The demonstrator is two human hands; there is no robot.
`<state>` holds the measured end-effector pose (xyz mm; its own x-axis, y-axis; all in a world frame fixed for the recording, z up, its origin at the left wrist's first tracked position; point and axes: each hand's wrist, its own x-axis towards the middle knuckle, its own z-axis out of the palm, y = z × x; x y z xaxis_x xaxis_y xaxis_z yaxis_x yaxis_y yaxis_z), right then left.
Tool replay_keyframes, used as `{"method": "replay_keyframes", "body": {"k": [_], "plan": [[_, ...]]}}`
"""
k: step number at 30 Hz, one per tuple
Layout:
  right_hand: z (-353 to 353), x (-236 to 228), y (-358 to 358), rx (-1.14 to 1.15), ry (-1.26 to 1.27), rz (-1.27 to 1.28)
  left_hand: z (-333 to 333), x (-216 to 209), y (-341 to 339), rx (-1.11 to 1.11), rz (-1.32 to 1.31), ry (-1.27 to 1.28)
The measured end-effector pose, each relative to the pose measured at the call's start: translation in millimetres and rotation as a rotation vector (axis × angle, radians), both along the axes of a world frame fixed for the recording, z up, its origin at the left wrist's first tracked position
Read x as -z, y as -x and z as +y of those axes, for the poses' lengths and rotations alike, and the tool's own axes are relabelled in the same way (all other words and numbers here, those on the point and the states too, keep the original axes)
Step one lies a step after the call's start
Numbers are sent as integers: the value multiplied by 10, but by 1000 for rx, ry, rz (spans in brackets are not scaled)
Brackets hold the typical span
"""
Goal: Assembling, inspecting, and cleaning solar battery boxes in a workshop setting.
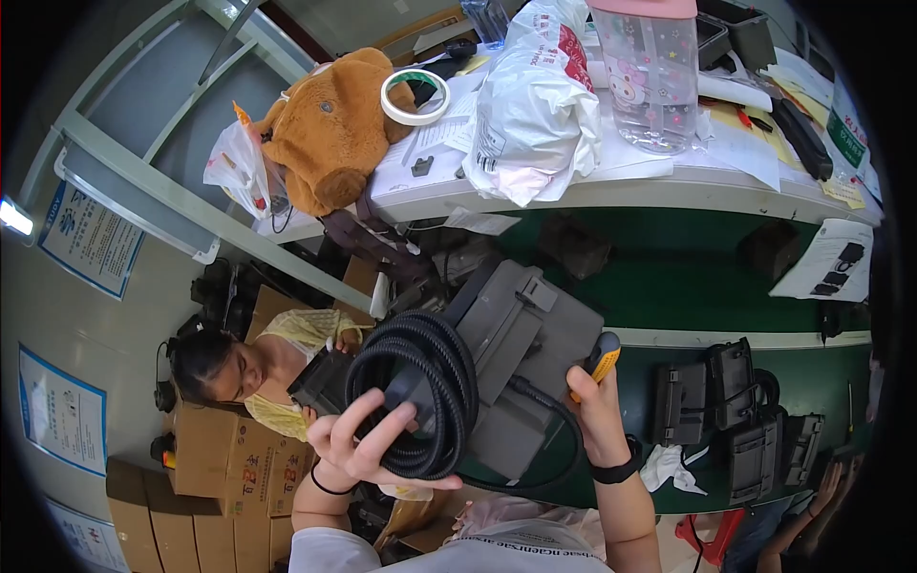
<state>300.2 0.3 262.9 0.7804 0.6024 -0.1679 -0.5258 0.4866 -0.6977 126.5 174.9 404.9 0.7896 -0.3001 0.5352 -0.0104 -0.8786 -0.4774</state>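
Observation:
My left hand (358, 439) grips a coiled black corrugated hose (458, 377), with fingers reaching into the middle of the coil. Behind and to the right of the coil is a dark grey plastic box-shaped device (564, 329) with a latch, tilted above the green work surface. A black cable runs from the device and loops below it. At the device's right side, my right hand (597, 411) is closed round a yellow-and-grey handle (605, 355); the tool's other end is hidden. Whether this hand also supports the device, I cannot tell.
Several similar dark devices (731, 411) and a crumpled white tissue (673, 468) lie on the green surface to the right. The white shelf above holds a brown plush toy (330, 129), white bag (535, 105) and clear bottle (650, 86). A co-worker (272, 358) sits left by cardboard boxes (205, 454).

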Motion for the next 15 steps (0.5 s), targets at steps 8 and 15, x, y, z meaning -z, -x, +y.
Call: {"method": "replay_keyframes", "body": {"k": [8, 15], "plan": [[0, -21, 54, 74, 36, -136, 17, -31, -17, 131, 188, 174], [-93, -58, 92, 54, -18, -201, 507, 658, 255, 769, -245, 2066]]}}
